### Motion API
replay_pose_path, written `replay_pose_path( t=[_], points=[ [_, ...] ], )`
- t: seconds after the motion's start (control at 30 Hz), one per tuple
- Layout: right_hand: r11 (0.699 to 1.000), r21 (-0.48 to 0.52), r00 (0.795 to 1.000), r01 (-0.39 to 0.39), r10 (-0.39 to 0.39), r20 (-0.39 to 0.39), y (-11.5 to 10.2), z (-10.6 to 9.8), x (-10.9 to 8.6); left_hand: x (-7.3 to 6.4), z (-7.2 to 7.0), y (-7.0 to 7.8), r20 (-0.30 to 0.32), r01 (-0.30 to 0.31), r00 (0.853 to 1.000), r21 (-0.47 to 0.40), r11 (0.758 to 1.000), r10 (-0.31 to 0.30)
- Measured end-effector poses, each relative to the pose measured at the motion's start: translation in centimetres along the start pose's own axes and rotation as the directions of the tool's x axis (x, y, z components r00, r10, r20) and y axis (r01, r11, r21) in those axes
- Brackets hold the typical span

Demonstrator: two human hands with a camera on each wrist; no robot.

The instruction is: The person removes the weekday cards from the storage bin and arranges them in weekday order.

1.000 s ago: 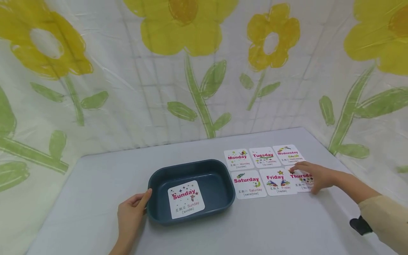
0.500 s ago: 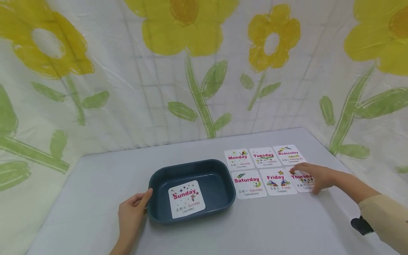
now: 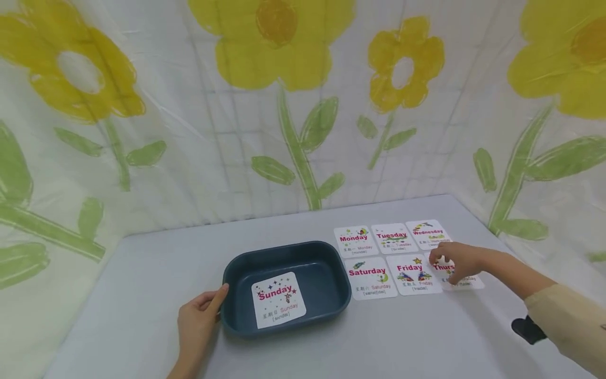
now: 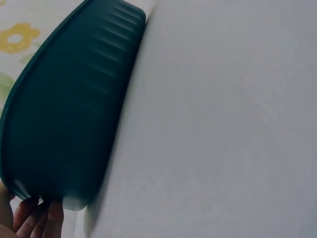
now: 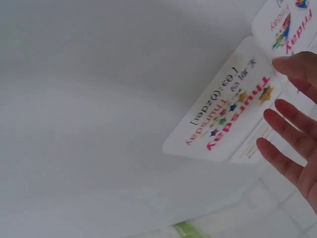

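My left hand (image 3: 196, 318) grips the left end of a dark teal plastic basin (image 3: 327, 287), its thumb on the rim. In the left wrist view its fingertips (image 4: 54, 215) press the basin's outer wall (image 4: 64, 114). A white Sunday card (image 3: 279, 305) lies inside the basin. My right hand (image 3: 459, 260) is over the Thursday card (image 3: 468, 282), hiding part of its word. The right wrist view shows this hand (image 5: 307, 168) with fingers spread, apart from the Thursday card (image 5: 218, 111), which lies on the table.
Beside the Thursday card are the Friday (image 3: 413, 281) and Saturday (image 3: 371, 284) cards. Behind them lie Monday (image 3: 356, 245), Tuesday (image 3: 392, 242) and Wednesday (image 3: 428, 239). White table covering (image 3: 165, 273) surrounds the basin. A flower-printed curtain (image 3: 227, 173) stands along the back.
The Thursday card has shifted slightly right, beside Friday. My right hand has let go of it and lifted a little leftward. My left hand keeps its hold on the basin.
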State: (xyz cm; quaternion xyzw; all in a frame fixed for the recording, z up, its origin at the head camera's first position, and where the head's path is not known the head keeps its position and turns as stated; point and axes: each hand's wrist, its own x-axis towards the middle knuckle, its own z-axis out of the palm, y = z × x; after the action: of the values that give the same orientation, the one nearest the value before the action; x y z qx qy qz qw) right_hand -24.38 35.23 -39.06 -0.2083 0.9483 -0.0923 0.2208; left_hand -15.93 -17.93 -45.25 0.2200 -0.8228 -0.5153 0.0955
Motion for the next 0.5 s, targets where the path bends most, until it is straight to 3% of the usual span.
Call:
replay_pose_path(
  t=[0.27,0.5],
  points=[
    [0.997,0.072,1.0,0.009,-0.01,0.01,-2.6,-0.9,1.0,-0.2,-0.2,0.2,0.012,-0.02,1.0,-0.016,1.0,0.02],
    [0.996,0.082,0.997,-0.019,0.012,0.08,-4.8,-1.4,2.1,-0.3,-0.3,0.1,0.014,-0.018,1.0,-0.022,1.0,0.018]
  ],
)
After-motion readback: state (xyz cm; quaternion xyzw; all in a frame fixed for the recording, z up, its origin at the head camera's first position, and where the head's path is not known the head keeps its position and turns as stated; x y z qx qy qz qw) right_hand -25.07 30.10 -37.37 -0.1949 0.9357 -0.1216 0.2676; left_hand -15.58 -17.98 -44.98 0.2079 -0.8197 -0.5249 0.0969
